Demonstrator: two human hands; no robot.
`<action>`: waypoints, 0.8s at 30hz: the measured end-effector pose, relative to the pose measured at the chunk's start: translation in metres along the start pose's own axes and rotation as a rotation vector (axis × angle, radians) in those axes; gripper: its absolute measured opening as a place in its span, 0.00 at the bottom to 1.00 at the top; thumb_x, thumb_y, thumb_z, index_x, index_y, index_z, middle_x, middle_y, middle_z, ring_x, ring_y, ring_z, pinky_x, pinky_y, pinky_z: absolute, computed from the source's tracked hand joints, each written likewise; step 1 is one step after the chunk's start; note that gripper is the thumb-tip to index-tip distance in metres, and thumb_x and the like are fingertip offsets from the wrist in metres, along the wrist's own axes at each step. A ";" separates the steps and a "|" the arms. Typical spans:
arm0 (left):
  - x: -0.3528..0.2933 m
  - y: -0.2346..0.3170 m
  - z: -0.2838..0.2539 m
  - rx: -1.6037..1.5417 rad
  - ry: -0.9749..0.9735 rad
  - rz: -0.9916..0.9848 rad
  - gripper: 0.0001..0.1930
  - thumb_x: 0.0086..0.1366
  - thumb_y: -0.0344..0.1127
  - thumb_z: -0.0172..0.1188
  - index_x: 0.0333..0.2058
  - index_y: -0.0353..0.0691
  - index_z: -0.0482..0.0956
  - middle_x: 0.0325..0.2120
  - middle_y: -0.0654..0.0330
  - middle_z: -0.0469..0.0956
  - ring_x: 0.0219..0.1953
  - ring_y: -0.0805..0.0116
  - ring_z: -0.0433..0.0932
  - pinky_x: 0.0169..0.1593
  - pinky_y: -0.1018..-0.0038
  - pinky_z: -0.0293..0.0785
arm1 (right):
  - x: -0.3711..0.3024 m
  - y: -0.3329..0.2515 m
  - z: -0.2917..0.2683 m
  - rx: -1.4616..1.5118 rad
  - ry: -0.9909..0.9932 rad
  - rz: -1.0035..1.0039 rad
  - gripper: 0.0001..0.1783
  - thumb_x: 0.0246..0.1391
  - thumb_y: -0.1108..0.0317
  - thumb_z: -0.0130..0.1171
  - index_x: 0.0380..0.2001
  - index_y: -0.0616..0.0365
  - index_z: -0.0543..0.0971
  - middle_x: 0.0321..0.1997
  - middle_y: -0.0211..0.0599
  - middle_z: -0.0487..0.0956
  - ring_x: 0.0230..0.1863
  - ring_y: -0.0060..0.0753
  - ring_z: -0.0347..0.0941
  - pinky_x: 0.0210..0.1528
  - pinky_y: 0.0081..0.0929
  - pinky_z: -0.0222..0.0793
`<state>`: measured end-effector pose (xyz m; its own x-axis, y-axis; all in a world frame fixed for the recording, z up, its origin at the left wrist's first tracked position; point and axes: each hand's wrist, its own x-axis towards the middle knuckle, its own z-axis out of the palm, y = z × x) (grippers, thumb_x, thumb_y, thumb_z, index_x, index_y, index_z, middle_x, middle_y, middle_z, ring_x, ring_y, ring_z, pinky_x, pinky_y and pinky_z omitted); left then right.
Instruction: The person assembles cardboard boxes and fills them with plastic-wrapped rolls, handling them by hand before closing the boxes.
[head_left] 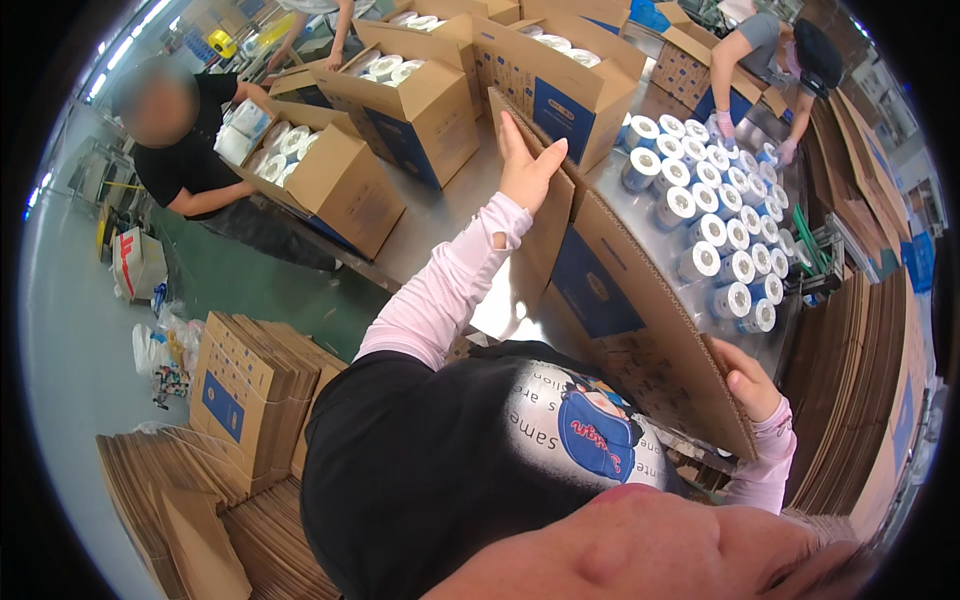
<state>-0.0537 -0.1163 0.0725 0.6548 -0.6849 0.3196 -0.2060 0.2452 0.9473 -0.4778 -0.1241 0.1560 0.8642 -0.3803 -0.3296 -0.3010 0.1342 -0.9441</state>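
A folded-flat brown cardboard box [640, 290] with a blue printed panel stands on edge in front of me, slanting from the far middle to the near right. My left hand [530, 170] holds its far end, fingers stretched along the board and thumb spread apart. At the near right end my right hand [748, 382] grips the edge, its thumb and a finger in sight and the other fingers partly hidden. Pink sleeves cover both forearms. Just beyond the board, many white rolls with blue wrapping [705, 230] stand upright on the metal table [440, 215].
Open boxes filled with rolls [425, 125] line the table's far side. One person [190, 150] stands at a box on the left; another [760, 60] reaches among the rolls at far right. Stacks of flat cartons stand at lower left [240, 400] and right [850, 390].
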 end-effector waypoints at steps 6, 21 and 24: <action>0.003 -0.002 -0.026 -0.097 -0.150 -0.047 0.52 0.52 0.32 0.60 0.66 0.25 0.32 0.67 0.40 0.44 0.69 0.52 0.47 0.68 0.70 0.46 | -0.007 -0.051 0.034 -1.492 0.316 -0.361 0.26 0.51 0.67 0.58 0.56 0.53 0.73 0.46 0.46 0.77 0.43 0.45 0.76 0.45 0.36 0.72; 0.055 0.041 0.006 1.277 -1.466 0.217 0.38 0.53 0.39 0.58 0.65 0.40 0.59 0.49 0.41 0.75 0.51 0.48 0.74 0.56 0.67 0.70 | 0.126 -0.020 -0.049 -1.109 1.104 0.040 0.16 0.52 0.63 0.47 0.36 0.49 0.84 0.35 0.47 0.82 0.41 0.50 0.79 0.48 0.42 0.72; 0.042 0.088 0.006 1.102 -1.370 0.074 0.38 0.58 0.48 0.59 0.63 0.34 0.60 0.56 0.40 0.69 0.57 0.48 0.70 0.61 0.68 0.65 | 0.163 -0.018 -0.022 -1.382 0.858 0.316 0.14 0.51 0.66 0.50 0.30 0.58 0.84 0.33 0.53 0.82 0.35 0.51 0.81 0.40 0.42 0.76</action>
<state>-0.0489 -0.1271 0.1694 -0.2864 -0.8682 -0.4051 -0.9348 0.1604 0.3170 -0.3401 -0.2087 0.1188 0.3849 -0.9220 0.0415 -0.9229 -0.3843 0.0226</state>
